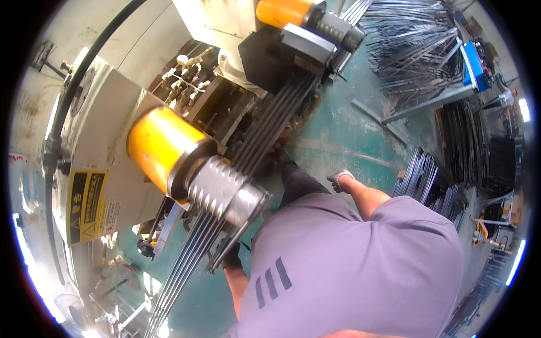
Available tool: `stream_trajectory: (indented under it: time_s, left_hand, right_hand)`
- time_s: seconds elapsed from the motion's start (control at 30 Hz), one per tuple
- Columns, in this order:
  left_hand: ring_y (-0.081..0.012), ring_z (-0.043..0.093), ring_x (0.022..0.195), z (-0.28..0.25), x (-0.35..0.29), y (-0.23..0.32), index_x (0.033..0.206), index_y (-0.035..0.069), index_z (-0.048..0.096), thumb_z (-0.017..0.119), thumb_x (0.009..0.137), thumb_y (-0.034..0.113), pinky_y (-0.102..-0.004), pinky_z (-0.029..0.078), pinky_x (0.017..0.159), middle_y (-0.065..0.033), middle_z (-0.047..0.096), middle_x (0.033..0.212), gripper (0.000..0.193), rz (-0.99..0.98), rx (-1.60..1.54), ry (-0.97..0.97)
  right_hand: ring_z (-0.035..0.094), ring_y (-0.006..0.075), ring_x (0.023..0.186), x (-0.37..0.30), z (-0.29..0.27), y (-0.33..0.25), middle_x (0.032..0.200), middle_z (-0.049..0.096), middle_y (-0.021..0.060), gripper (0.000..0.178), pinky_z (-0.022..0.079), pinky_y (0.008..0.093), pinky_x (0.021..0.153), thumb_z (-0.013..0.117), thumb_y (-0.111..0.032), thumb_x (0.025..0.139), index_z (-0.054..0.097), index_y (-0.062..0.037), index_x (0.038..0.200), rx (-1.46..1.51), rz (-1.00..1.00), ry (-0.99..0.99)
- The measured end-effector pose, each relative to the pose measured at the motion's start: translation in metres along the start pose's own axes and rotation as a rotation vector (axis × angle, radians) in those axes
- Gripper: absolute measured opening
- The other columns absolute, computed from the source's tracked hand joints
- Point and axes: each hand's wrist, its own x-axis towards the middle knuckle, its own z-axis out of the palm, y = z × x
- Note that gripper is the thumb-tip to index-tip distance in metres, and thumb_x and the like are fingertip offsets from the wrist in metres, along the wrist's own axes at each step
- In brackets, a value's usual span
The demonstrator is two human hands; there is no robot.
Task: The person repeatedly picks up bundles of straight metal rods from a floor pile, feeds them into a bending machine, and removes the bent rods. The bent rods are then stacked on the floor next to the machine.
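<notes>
Two orange cylinders (169, 149) with ribbed metal collars (217, 183) stick out from a pale machine. A bundle of long, thin metal bars (189, 265) runs slantwise beneath the collars. My left hand (230, 258), in a dark glove, is beside the bars, just below the nearer collar. A short metal bar (225, 248) passes in front of it, and its fingers are mostly hidden. On the other side of my body, my right hand (340, 180) wears a pale glove. It hangs over the floor with loose fingers, apart from the machine, and nothing shows in it.
A large heap of metal strips (414, 50) lies at the far right behind a steel rail (428, 106). Stacked bars (420, 174) stand nearer on the right. A black hose (79, 73) arches along the left, near a yellow warning label (87, 205). The floor (332, 135) is green.
</notes>
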Motion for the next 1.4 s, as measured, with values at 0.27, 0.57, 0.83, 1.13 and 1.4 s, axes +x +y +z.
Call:
stream_trajectory:
  time_s: [0.27, 0.57, 0.83, 1.13, 1.4]
  left_hand:
    - [-0.0331, 0.062, 0.085, 0.050, 0.001, 0.043, 0.094, 0.006, 0.067, 0.068, 0.079, 0.026, -0.0465, 0.046, 0.072, -0.0128, 0.066, 0.088, 0.025, -0.117, -0.096, 0.051]
    - [-0.0315, 0.063, 0.087, 0.075, 0.031, 0.033, 0.103, 0.006, 0.066, 0.068, 0.081, 0.028, -0.0462, 0.048, 0.076, -0.0112, 0.067, 0.096, 0.031, 0.051, -0.325, 0.228]
    - [-0.0253, 0.054, 0.096, 0.015, 0.017, 0.014, 0.108, 0.004, 0.056, 0.051, 0.086, 0.013, -0.0421, 0.044, 0.087, -0.0120, 0.058, 0.098, 0.024, 0.133, 0.553, -0.401]
    - [-0.0247, 0.056, 0.100, -0.078, -0.013, 0.045, 0.097, 0.007, 0.061, 0.047, 0.091, 0.013, -0.0377, 0.043, 0.094, -0.0068, 0.061, 0.096, 0.016, 0.267, 1.020, -0.026]
    - [-0.0230, 0.063, 0.103, -0.147, -0.038, 0.051, 0.110, -0.003, 0.060, 0.047, 0.096, 0.027, -0.0343, 0.048, 0.086, -0.0140, 0.067, 0.110, 0.036, -0.273, -0.147, 0.631]
  right_hand:
    - [0.062, 0.0213, 0.060, -0.039, 0.032, -0.170, 0.069, 0.065, 0.0086, 0.031, 0.050, 0.0349, 0.058, 0.064, -0.034, 0.086, 0.069, -0.0037, 0.086, -0.745, -0.458, 0.202]
    - [0.062, 0.0187, 0.060, -0.043, 0.023, -0.137, 0.072, 0.065, 0.0069, 0.027, 0.050, 0.0348, 0.056, 0.062, -0.030, 0.088, 0.069, -0.0047, 0.089, -0.864, -0.570, 0.202]
    - [0.058, 0.0187, 0.058, -0.053, 0.008, -0.031, 0.067, 0.059, 0.0063, 0.024, 0.048, 0.0357, 0.054, 0.063, -0.024, 0.087, 0.064, -0.0014, 0.080, -0.474, -0.338, 0.130]
    - [0.059, 0.0153, 0.059, -0.160, 0.053, -0.117, 0.073, 0.064, 0.0043, 0.033, 0.050, 0.0299, 0.060, 0.067, -0.028, 0.087, 0.066, 0.0008, 0.103, -0.136, -0.784, 0.061]
    - [0.063, 0.0204, 0.090, -0.275, 0.116, -0.187, 0.109, 0.067, 0.0125, 0.060, 0.048, 0.0346, 0.084, 0.078, -0.047, 0.079, 0.065, -0.0004, 0.115, 0.672, -0.968, -0.578]
